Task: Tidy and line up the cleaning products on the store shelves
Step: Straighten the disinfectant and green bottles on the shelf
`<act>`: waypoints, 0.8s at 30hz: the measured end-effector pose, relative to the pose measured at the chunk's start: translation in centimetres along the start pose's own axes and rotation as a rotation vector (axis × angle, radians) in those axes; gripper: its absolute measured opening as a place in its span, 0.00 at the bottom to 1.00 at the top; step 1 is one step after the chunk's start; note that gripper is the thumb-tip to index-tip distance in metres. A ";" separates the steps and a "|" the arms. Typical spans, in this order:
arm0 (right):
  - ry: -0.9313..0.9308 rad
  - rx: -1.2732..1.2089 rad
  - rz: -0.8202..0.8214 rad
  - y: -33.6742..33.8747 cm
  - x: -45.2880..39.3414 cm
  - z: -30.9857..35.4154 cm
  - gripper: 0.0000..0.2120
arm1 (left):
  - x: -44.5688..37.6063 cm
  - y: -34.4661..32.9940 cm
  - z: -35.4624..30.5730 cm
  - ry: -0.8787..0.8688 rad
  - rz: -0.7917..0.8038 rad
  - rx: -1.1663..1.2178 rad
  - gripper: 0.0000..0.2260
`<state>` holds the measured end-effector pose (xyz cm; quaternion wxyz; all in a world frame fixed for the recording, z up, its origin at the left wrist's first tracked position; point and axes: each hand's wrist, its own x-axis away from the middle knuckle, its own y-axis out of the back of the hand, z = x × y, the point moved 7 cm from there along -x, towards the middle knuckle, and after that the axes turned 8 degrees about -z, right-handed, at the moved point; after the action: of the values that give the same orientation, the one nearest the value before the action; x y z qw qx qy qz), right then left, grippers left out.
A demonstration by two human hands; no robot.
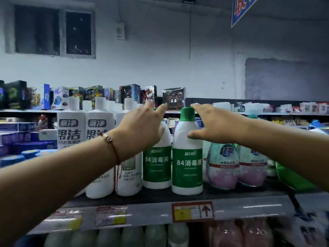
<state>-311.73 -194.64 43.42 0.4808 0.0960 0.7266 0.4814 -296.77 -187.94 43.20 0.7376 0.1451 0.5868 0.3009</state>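
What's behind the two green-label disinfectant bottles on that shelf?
Behind the two disinfectant bottles no second row shows, only boxes on a farther shelf. The left hand and right hand cover the rest.
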 end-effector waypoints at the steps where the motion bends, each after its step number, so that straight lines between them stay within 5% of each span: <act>1: -0.004 -0.028 -0.005 -0.1 -0.7 -0.3 0.45 | -0.8 -0.3 -0.1 0.040 -0.003 -0.010 0.30; 12: -0.160 -0.384 -0.141 -3.0 -4.5 -1.9 0.36 | -6.2 -5.7 0.6 0.350 0.105 0.018 0.25; 24: -0.222 -0.536 -0.119 -2.0 -4.9 -3.5 0.29 | -5.8 -3.3 1.5 0.336 0.008 0.015 0.12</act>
<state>-311.25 -200.75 45.07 0.5929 -0.0253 0.5208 0.6136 -295.21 -193.86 46.23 0.6267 0.1005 0.7036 0.3196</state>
